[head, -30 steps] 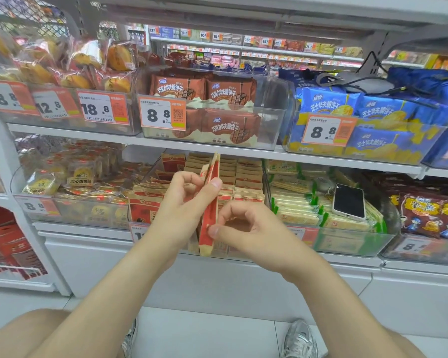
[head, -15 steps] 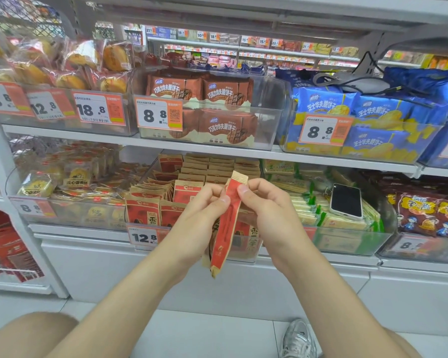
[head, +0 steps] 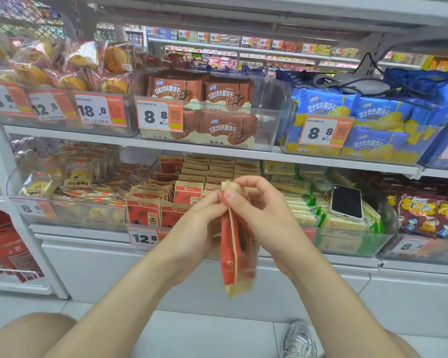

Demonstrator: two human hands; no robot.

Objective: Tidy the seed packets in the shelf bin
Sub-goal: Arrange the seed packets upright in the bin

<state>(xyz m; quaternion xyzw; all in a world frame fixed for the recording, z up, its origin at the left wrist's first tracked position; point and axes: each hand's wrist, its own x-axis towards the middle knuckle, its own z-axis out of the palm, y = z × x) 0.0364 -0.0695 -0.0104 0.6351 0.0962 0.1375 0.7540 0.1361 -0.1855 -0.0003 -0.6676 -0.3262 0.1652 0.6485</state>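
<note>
A red and tan seed packet [head: 234,257] hangs edge-on in front of the shelf bin, blurred at its lower end. My left hand [head: 197,228] and my right hand [head: 259,210] both pinch its top edge, thumbs and fingertips meeting there. Behind them stands the clear seed bin [head: 142,236] with a 12.8 price tag, holding several red and tan seed packets [head: 166,202]; those at the front left stand upright, rows further back lie in stacks. My hands hide the bin's front middle.
A phone [head: 346,201] lies on green-edged packs in the bin to the right. Clear bins of pastries [head: 70,192] sit left. The upper shelf [head: 210,151] overhangs with brown and blue biscuit bags. A shoe [head: 299,339] shows on the white floor.
The packet swung from held high and tilted to hanging straight down. My right hand moved from its lower edge up to the top edge, beside my left.
</note>
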